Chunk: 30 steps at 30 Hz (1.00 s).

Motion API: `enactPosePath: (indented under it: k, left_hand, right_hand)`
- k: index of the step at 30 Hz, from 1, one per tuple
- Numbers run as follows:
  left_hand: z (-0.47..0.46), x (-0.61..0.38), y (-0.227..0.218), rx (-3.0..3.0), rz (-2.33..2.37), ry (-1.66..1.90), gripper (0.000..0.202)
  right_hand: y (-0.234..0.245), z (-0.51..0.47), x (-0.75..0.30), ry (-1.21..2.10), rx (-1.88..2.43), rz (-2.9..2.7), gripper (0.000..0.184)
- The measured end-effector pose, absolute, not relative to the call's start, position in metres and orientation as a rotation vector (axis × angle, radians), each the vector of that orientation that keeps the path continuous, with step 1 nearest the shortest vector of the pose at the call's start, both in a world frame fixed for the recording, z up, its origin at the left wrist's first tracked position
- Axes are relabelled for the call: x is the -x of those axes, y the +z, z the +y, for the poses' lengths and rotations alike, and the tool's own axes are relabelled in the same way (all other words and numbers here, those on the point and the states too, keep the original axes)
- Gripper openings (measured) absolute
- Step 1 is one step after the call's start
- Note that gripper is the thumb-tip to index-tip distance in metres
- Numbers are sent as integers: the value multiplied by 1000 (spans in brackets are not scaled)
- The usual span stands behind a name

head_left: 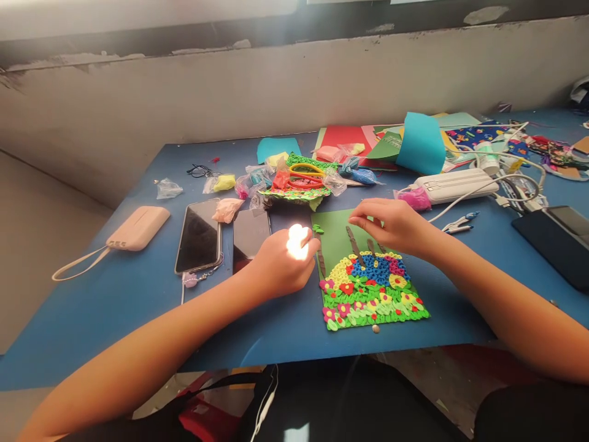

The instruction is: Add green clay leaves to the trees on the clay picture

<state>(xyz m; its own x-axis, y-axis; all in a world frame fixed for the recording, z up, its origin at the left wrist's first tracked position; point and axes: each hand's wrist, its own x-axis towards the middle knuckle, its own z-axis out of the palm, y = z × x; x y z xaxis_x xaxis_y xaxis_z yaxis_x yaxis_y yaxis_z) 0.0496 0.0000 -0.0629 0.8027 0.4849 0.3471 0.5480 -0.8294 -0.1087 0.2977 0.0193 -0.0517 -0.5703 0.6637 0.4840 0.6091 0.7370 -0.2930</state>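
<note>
A green card [334, 245] lies on the table, its lower part covered with small clay pieces: yellow and blue rings, pink and red flowers, green leaves. Several brown strips [354, 244] rise from the blue rings, like trunks. My left hand [288, 261] is closed in a fist beside the card's left edge, lit by a bright patch of sun; whatever it holds is hidden. Over the card's upper right, my right hand [384, 224] has thumb and fingers pinched together, and anything between them is too small to make out.
Yellow-and-red-handled scissors [306, 176] lie among bagged clay behind the card. Phones [199, 236] and a pink power bank [138, 228] rest at left. On the right are a white power bank [455, 186], cables and a dark phone [552, 245]. Coloured paper [422, 144] stands near the wall.
</note>
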Motion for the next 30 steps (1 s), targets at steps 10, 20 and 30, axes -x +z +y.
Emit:
enactPosePath:
  k: [10, 20, 30]
  left_hand:
    - [-4, -53, -69, 2610, -681, -509, 22]
    - [-21, -58, -73, 2674, -667, -405, 28]
    - [-24, -59, -82, 2708, -843, -351, 30]
  right_hand:
    - [-69, 22, -293, 51, 932, -2390, 15]
    - [-79, 24, -289, 33, 909, -2408, 13]
    - [-82, 23, -281, 70, 954, -2418, 14]
